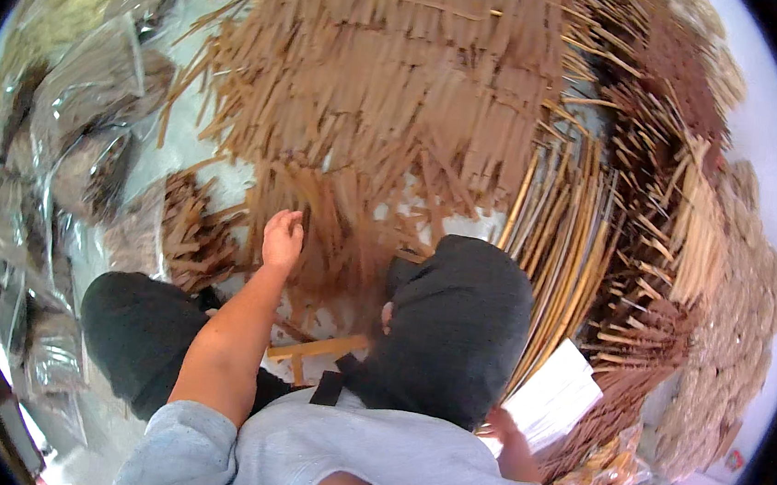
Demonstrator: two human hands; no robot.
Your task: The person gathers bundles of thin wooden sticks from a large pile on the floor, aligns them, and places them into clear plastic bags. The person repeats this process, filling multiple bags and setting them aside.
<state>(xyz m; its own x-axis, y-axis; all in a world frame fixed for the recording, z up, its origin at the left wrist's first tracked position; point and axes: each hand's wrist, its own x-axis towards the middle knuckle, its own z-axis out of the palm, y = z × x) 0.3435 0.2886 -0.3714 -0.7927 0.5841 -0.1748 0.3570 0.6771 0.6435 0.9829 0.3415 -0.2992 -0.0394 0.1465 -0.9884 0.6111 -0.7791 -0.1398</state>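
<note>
Fingers, left hand: loose, half-curled over brown strips | right hand: can't tell, beside white sheets, print illegible | pale floor between strips, plastic bags

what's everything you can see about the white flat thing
The white flat thing looks like paper or card, four-sided with faint lines. It lies slanted beside the right knee, by the near ends of the long poles. The right hand is at its near edge; contact is unclear.
</note>
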